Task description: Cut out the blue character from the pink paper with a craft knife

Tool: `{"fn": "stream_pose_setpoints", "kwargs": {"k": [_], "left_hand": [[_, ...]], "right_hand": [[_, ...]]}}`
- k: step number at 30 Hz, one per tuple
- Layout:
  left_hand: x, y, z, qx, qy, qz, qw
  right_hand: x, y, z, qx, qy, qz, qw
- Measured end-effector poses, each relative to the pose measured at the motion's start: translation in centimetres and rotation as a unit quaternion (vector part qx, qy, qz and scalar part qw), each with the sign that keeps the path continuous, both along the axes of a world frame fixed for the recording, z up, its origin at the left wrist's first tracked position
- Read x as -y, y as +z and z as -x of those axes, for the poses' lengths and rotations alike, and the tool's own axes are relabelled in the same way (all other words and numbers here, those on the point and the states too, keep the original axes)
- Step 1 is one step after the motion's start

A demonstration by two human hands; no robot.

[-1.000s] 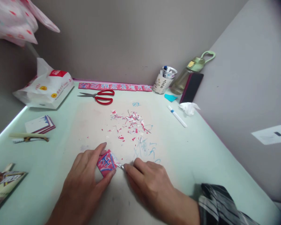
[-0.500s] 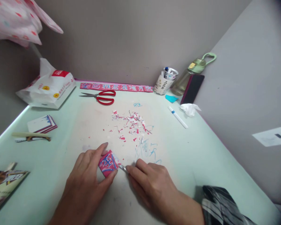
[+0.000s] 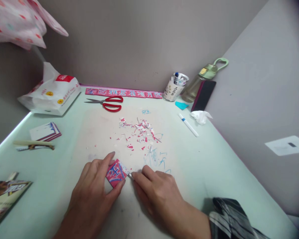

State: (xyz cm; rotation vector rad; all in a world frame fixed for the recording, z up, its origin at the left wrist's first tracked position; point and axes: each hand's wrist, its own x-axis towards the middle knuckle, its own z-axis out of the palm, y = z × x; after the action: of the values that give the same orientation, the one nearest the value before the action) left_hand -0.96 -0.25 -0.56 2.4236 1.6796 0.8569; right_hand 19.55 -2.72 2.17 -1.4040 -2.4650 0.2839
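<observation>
My left hand [image 3: 93, 187] steadies a pink square card [image 3: 116, 172], holding it by its left and lower edges between thumb and fingers. On the card is a blue-outlined character, and its right edge is whitish where it has been cut. In my right hand [image 3: 155, 187] is a thin craft knife [image 3: 130, 175]; only its metal tip shows, touching or almost touching the card's right side, and the rest is hidden in the closed fingers. Pink and white paper scraps [image 3: 142, 129] lie scattered beyond both hands.
Red-handled scissors [image 3: 112, 103] lie before a row of pink character cards [image 3: 123, 93] along the wall. A pen cup [image 3: 174, 88], a bottle [image 3: 196, 84], a phone [image 3: 203, 95] and a white marker [image 3: 188, 125] stand or lie right. A paper bag [image 3: 52, 93] sits left.
The knife tip and my right hand have shifted slightly up and to the left along the card's right side. My left hand still holds the card, which has turned very little.
</observation>
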Motion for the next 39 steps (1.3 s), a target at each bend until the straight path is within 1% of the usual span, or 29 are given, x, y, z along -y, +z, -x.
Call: {"fn": "stream_pose_setpoints", "kwargs": {"k": [5,8,13,19,23,27,31,37,39], "left_hand": [[-0.1,-0.1,-0.1,0.004,0.002,-0.018,1.000],[-0.1,-0.1,-0.1,0.006,-0.003,-0.019,1.000],[0.0,-0.2,-0.2,0.003,0.006,-0.017,1.000],[0.2,-0.4,-0.2,0.009,0.011,0.021,1.000],[0.3,-0.5,-0.3,0.005,0.021,0.008,1.000],[0.3,-0.4,-0.1,0.002,0.015,0.019,1.000],[0.3,-0.4,-0.2,0.001,0.024,0.030,0.999],[0.1,-0.4,-0.4,-0.004,0.023,0.011,1.000],[0.2,-0.2,-0.3,-0.007,0.024,0.016,1.000]], "right_hand": [[0.2,0.2,-0.3,-0.002,0.012,0.013,1.000],[0.3,0.2,-0.3,-0.001,0.006,0.007,1.000],[0.2,0.3,0.2,0.015,0.004,-0.026,1.000],[-0.1,0.2,0.7,0.024,0.008,-0.089,0.996],[0.0,0.0,0.7,0.043,0.006,-0.082,0.996],[0.3,0.2,0.6,0.041,0.001,-0.066,0.997],[0.5,0.2,0.4,0.038,-0.008,-0.056,0.998],[0.0,0.0,0.7,0.052,0.006,-0.070,0.996],[-0.1,0.1,0.7,0.052,0.008,-0.071,0.996]]}}
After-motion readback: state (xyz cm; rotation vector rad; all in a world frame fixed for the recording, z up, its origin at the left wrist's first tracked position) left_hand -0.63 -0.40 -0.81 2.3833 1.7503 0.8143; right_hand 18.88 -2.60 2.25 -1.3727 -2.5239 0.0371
